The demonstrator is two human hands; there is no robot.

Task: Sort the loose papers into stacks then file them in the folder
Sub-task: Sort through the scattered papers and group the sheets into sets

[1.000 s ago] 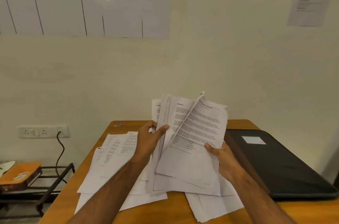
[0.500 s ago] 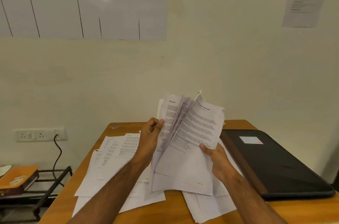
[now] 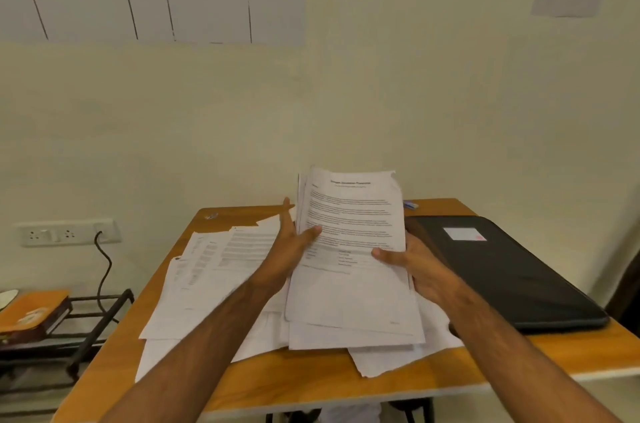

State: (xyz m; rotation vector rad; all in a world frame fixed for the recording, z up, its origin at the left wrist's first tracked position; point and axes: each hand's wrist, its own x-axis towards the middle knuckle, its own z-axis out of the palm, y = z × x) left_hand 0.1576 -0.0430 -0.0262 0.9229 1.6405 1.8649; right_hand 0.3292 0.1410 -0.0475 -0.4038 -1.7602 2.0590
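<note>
Head view: hands (image 3: 420,265) square sheaf (image 3: 349,249) edges, seemingly.

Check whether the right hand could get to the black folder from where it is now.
Probably yes. The black folder lies closed on the table just beside the right hand, nothing between them, but that hand grips the paper stack and would need to let go first.
</note>
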